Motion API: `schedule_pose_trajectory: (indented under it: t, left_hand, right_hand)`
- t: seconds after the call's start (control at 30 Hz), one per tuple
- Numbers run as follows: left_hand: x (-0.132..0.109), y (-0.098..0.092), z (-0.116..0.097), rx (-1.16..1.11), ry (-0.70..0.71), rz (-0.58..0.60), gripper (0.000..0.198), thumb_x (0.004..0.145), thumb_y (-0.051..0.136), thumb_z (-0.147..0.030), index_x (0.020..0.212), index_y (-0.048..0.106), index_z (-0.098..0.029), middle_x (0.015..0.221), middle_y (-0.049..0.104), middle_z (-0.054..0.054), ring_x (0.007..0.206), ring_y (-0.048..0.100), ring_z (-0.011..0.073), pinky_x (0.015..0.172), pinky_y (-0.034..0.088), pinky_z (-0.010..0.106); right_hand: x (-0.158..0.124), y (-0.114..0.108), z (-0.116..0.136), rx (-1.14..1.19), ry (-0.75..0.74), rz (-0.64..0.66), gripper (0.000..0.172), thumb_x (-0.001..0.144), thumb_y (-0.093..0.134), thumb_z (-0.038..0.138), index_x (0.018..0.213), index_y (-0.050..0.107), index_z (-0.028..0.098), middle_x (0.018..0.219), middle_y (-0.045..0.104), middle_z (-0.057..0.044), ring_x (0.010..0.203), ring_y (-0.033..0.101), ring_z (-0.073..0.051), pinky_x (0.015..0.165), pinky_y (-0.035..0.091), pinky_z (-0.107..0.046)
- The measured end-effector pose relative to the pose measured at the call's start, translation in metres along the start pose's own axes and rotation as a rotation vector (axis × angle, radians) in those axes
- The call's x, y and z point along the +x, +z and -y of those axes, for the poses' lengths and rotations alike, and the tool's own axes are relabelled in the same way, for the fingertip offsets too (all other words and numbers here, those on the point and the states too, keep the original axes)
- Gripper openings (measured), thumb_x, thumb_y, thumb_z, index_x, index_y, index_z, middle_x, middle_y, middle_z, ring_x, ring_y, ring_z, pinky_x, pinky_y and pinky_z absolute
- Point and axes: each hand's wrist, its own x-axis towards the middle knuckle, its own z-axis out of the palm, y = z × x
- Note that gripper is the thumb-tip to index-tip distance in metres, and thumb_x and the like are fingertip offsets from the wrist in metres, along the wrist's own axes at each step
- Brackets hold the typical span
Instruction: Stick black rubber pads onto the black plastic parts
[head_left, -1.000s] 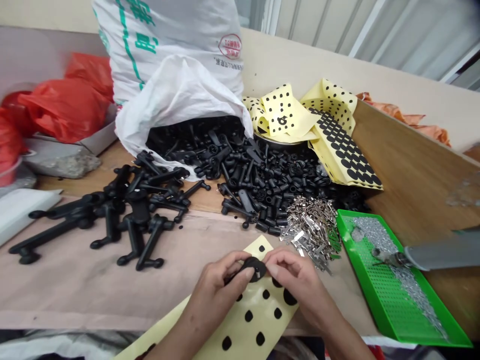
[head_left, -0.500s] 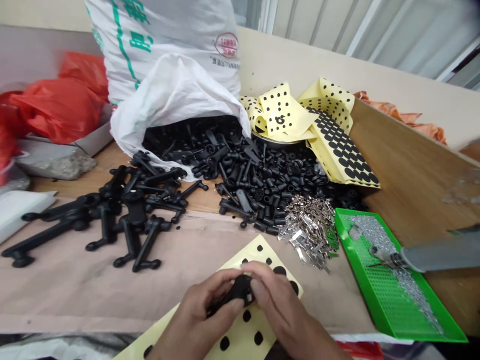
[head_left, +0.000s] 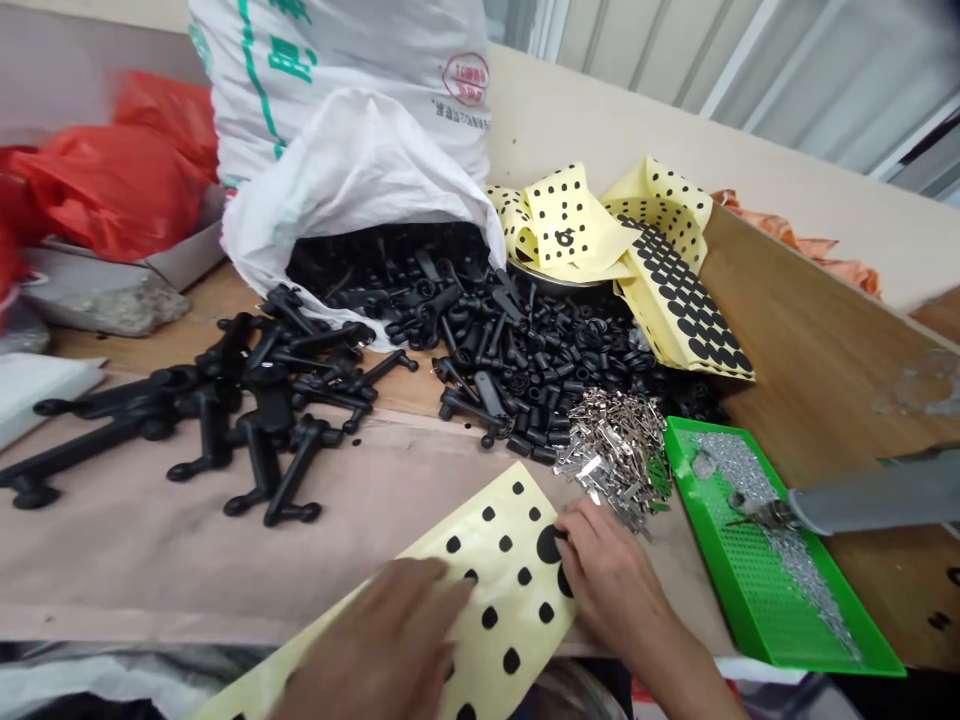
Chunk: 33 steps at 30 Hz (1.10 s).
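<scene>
The left hand (head_left: 394,640) is blurred and cut off below. It lies on the yellow sheet (head_left: 514,630), and I cannot tell its grip. The right hand (head_left: 611,585) has its fingertips at a black round pad (head_left: 547,545) on the sheet, whether pinching or only touching is unclear. To its right a green tray (head_left: 754,595) holds silver bits. Beyond, a white bag (head_left: 360,180) spills black plastic parts (head_left: 510,340).

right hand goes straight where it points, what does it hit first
Probably the big black pad on the yellow sheet, just off the right hand's fingertips; contact is unclear.
</scene>
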Motion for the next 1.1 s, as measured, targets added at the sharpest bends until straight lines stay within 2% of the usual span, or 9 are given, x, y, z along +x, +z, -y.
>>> schedule_pose_trajectory:
  t: [0.1, 0.23, 0.37, 0.47, 0.57, 0.7, 0.83, 0.93, 1.1]
  left_hand:
    - [0.042, 0.033, -0.026, 0.098, 0.093, 0.179, 0.027, 0.079, 0.047, -0.012, 0.1, 0.058, -0.023, 0.098, 0.061, 0.006, 0.091, 0.056, 0.0253, 0.073, 0.048, 0.038]
    - [0.072, 0.055, -0.038, 0.254, 0.087, 0.237, 0.02, 0.083, 0.046, -0.016, 0.1, 0.056, -0.022, 0.104, 0.059, 0.008, 0.086, 0.054, 0.0255, 0.064, 0.045, 0.039]
    - [0.071, 0.056, -0.035, 0.277, 0.091, 0.232, 0.023, 0.084, 0.048, -0.019, 0.106, 0.054, -0.023, 0.111, 0.057, 0.008, 0.089, 0.053, 0.0248, 0.066, 0.043, 0.039]
    - [0.067, 0.056, -0.034, 0.285, 0.092, 0.203, 0.021, 0.085, 0.048, -0.019, 0.104, 0.054, -0.022, 0.111, 0.057, 0.007, 0.088, 0.052, 0.024, 0.065, 0.042, 0.038]
    - [0.066, 0.057, -0.035, 0.3, 0.11, 0.203, 0.022, 0.086, 0.045, -0.021, 0.106, 0.054, -0.021, 0.114, 0.056, 0.01, 0.088, 0.052, 0.0245, 0.064, 0.041, 0.038]
    - [0.065, 0.057, -0.036, 0.301, 0.121, 0.25, 0.028, 0.088, 0.043, -0.024, 0.114, 0.051, -0.019, 0.118, 0.055, 0.012, 0.091, 0.052, 0.0262, 0.066, 0.042, 0.04]
    - [0.063, 0.056, -0.034, 0.294, 0.117, 0.269, 0.031, 0.088, 0.041, -0.024, 0.118, 0.05, -0.018, 0.121, 0.054, 0.013, 0.093, 0.051, 0.0269, 0.067, 0.042, 0.04]
    - [0.062, 0.057, -0.033, 0.286, 0.126, 0.251, 0.032, 0.087, 0.041, -0.023, 0.118, 0.049, -0.018, 0.122, 0.054, 0.013, 0.096, 0.051, 0.0274, 0.068, 0.042, 0.041]
    - [0.056, 0.059, -0.037, 0.272, 0.14, 0.168, 0.028, 0.086, 0.042, -0.018, 0.112, 0.052, -0.017, 0.122, 0.055, 0.013, 0.1, 0.05, 0.0276, 0.072, 0.043, 0.041]
  right_hand:
    - [-0.001, 0.001, 0.0, -0.028, -0.023, -0.034, 0.018, 0.086, 0.038, 0.009, 0.084, 0.053, 0.018, 0.084, 0.056, -0.008, 0.078, 0.055, -0.022, 0.071, 0.046, -0.035]
    - [-0.003, -0.007, -0.003, 0.077, -0.019, 0.001, 0.019, 0.088, 0.036, 0.009, 0.082, 0.051, 0.019, 0.084, 0.056, -0.007, 0.078, 0.055, -0.02, 0.071, 0.047, -0.033]
    - [-0.002, -0.01, -0.004, 0.125, -0.017, 0.005, 0.023, 0.087, 0.038, 0.008, 0.101, 0.053, 0.018, 0.098, 0.057, -0.01, 0.09, 0.056, -0.022, 0.078, 0.048, -0.035]
    - [0.001, -0.009, -0.002, 0.039, -0.039, -0.026, 0.022, 0.085, 0.038, 0.007, 0.093, 0.055, 0.018, 0.092, 0.058, -0.01, 0.09, 0.056, -0.025, 0.079, 0.047, -0.038]
    - [0.001, -0.01, 0.0, 0.098, -0.036, 0.0, 0.018, 0.086, 0.038, 0.009, 0.083, 0.052, 0.02, 0.084, 0.056, -0.007, 0.081, 0.056, -0.022, 0.073, 0.048, -0.035]
    - [-0.001, -0.015, -0.002, 0.238, 0.007, 0.035, 0.014, 0.089, 0.038, 0.012, 0.091, 0.049, 0.021, 0.093, 0.055, -0.007, 0.082, 0.056, -0.02, 0.072, 0.048, -0.032]
    - [0.0, -0.011, -0.003, 0.165, 0.029, -0.005, 0.016, 0.089, 0.037, 0.011, 0.091, 0.05, 0.019, 0.096, 0.054, -0.01, 0.089, 0.054, -0.023, 0.077, 0.046, -0.037]
    - [0.0, -0.009, 0.0, 0.141, 0.019, 0.01, 0.018, 0.089, 0.035, 0.011, 0.078, 0.047, 0.02, 0.086, 0.053, -0.008, 0.081, 0.052, -0.022, 0.072, 0.045, -0.037]
    - [-0.001, -0.017, 0.008, 0.279, 0.025, 0.095, 0.018, 0.089, 0.037, 0.013, 0.074, 0.042, 0.021, 0.08, 0.053, -0.004, 0.075, 0.053, -0.019, 0.067, 0.045, -0.033]
